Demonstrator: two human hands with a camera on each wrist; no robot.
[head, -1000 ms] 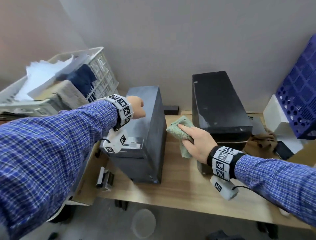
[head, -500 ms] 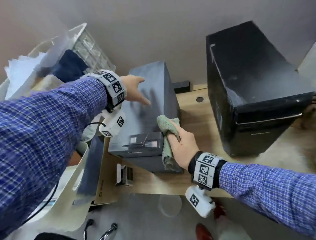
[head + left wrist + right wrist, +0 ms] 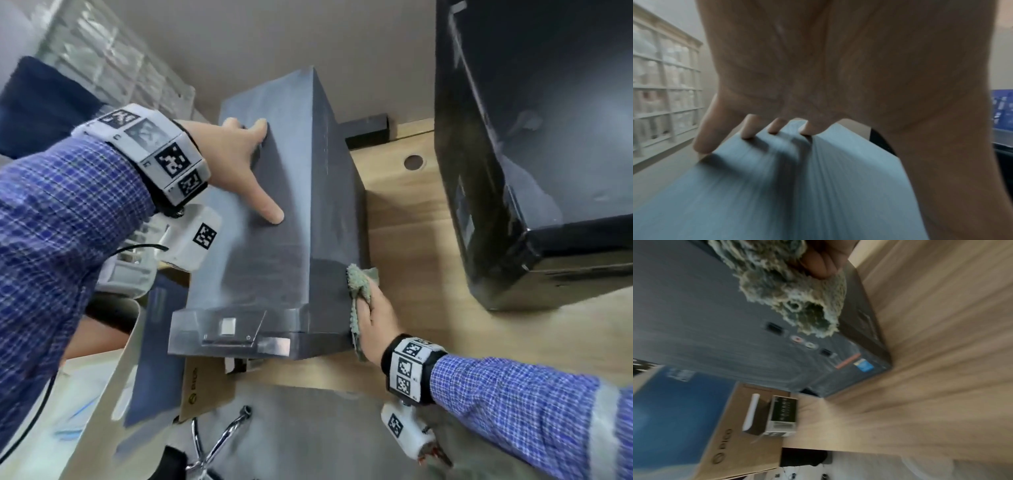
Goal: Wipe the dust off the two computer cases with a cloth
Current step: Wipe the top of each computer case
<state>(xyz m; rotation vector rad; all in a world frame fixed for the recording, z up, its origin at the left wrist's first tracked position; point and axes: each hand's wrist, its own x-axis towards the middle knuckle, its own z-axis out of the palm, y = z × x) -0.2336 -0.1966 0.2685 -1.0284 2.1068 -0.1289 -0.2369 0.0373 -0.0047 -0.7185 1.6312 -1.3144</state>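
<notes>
A grey dusty computer case (image 3: 274,240) stands on the wooden desk (image 3: 421,240) left of centre. My left hand (image 3: 239,164) lies flat on its top with fingers and thumb spread; the left wrist view shows the fingertips (image 3: 748,131) pressing on the grey top (image 3: 777,194). My right hand (image 3: 371,315) holds a green cloth (image 3: 358,287) against the case's right side near the front. In the right wrist view the cloth (image 3: 793,293) hangs over the front panel (image 3: 715,337). A second, black case (image 3: 534,144) stands to the right.
A white lattice basket (image 3: 113,65) with a dark blue cloth (image 3: 41,106) stands at the far left. A cardboard box (image 3: 205,387) and a small box (image 3: 777,415) lie by the desk's front edge. A chair base (image 3: 212,442) is below. The desk has a cable hole (image 3: 413,161).
The view has closed in and tilted down. My right hand has slid the cloth from the case's top front corner down onto its right side. My left hand has spread flatter on the top.
</notes>
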